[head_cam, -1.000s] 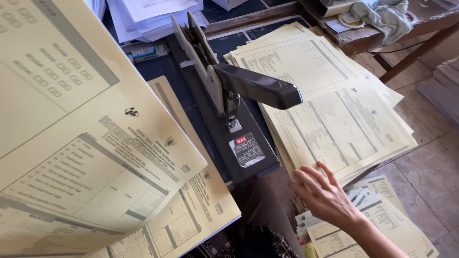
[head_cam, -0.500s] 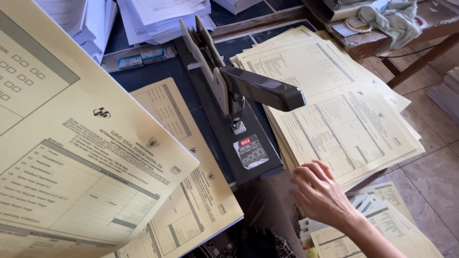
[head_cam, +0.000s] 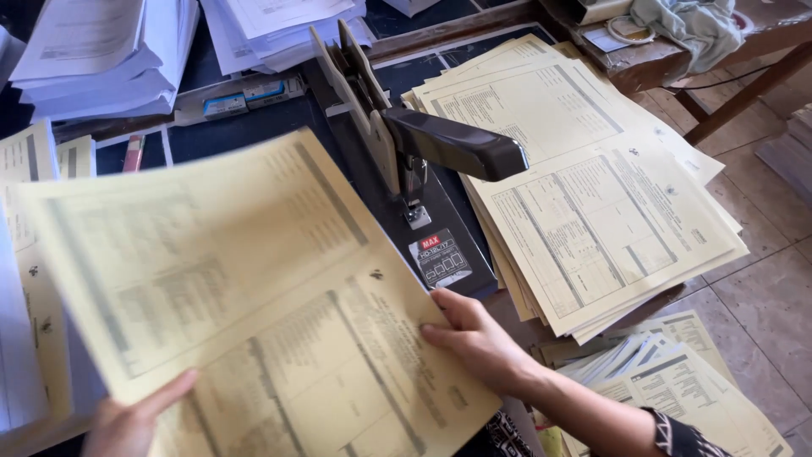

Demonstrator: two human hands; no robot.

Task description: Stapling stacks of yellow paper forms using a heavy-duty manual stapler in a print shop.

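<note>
1. Left hand [head_cam: 127,423]: low at the bottom edge of the head view, fingers bent up against the lower left edge of a large yellow printed sheet [head_cam: 245,288], partly under it. It grips the sheet; the thumb is hidden.
2. Right hand [head_cam: 478,338]: fingers closed on the sheet's right edge, fingertips lying on its top face, thumb out of sight below. A dark patterned sleeve shows at the forearm.
3. The sheet is held between both hands, tilted, just in front of the heavy-duty stapler [head_cam: 406,169]. Its upper part is blurred; its right corner lies close to the stapler's base, and contact cannot be told.
4. Stapler: dark base, cream upright arms, black lever handle raised and pointing right. It stands on a dark table [head_cam: 228,135].
5. Right of the stapler: a fanned stack of yellow forms [head_cam: 592,195], overhanging the table edge.
6. Below that stack, lower right: more loose forms [head_cam: 668,372] above the tiled floor.
7. Far edge of the table: piles of white paper [head_cam: 110,59].
8. Top right: a crumpled pale cloth [head_cam: 685,21] on a wooden bench.
</note>
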